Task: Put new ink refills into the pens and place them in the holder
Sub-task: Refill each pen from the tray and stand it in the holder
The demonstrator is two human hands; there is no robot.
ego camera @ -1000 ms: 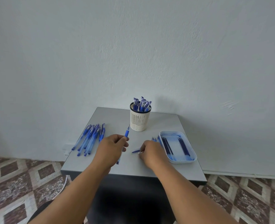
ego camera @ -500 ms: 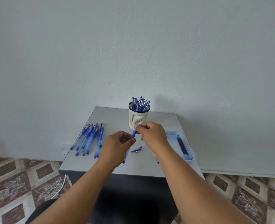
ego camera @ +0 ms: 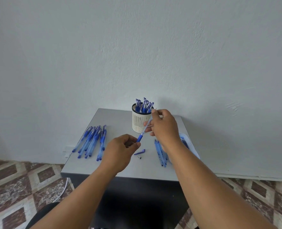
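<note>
Seemingly mid-refill: left hand pinches the pen barrel's blue grip, right hand pinches the refill; next, its removed tip needs refitting.

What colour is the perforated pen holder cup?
Cream-white perforated pen holder cup with a dark rim, head view.

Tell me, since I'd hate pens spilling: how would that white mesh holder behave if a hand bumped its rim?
The holder stands tall and narrow, with capped pens sticking above its rim, so it probably tips sooner than it slides. Its perforated wall looks light. The right hand works close beside it, so a knock seems possible.
</note>
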